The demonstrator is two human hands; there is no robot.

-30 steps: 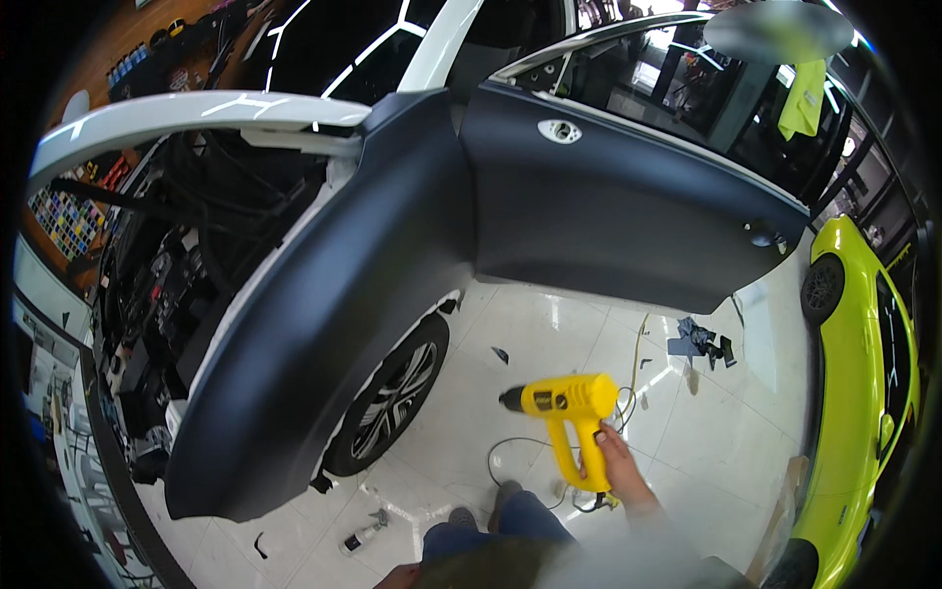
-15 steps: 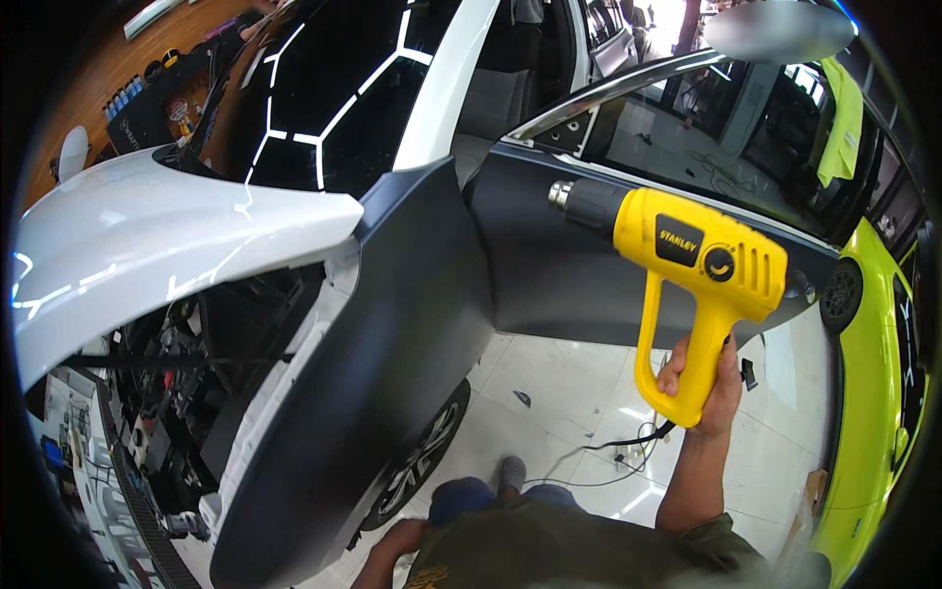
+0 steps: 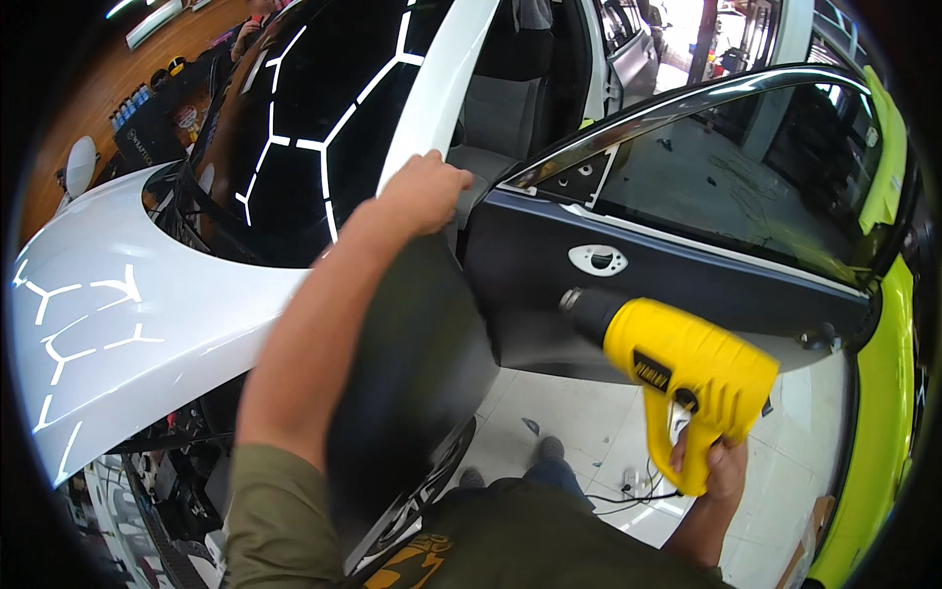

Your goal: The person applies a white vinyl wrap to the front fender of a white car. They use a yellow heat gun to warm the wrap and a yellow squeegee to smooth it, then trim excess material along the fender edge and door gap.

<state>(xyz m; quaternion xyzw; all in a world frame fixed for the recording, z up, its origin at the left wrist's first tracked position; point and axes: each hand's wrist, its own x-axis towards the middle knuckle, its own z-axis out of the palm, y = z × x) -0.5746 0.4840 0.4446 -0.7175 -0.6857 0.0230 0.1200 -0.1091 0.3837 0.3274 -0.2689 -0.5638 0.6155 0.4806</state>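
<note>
My right hand (image 3: 721, 469) is wrapped round the handle of a yellow heat gun (image 3: 692, 368). Its metal nozzle points left, before the dark grey door (image 3: 549, 314) of a white car. The door stands open. My left hand (image 3: 429, 188) has its fingers curled at the upper rear corner of the front fender, beside the white windshield pillar (image 3: 442, 88). Whatever those fingers hold, if anything, is hidden. Matte dark grey covers the fender (image 3: 412, 334), partly behind my left forearm. A white oval mirror mount plate or similar fitting (image 3: 599, 260) shows on the door.
The white hood (image 3: 147, 294) is raised over the engine bay at left. A lime-green car (image 3: 883, 393) stands at right, and a lime-green cloth or film piece (image 3: 888, 147) hangs on the door frame. The gun's cord (image 3: 628, 503) trails toward the tiled floor (image 3: 559, 402), where small scraps lie.
My left hand has risen from the lower edge to the fender's top corner. The heat gun sits lower and has tilted; the view has shifted, uncovering the white oval fitting.
</note>
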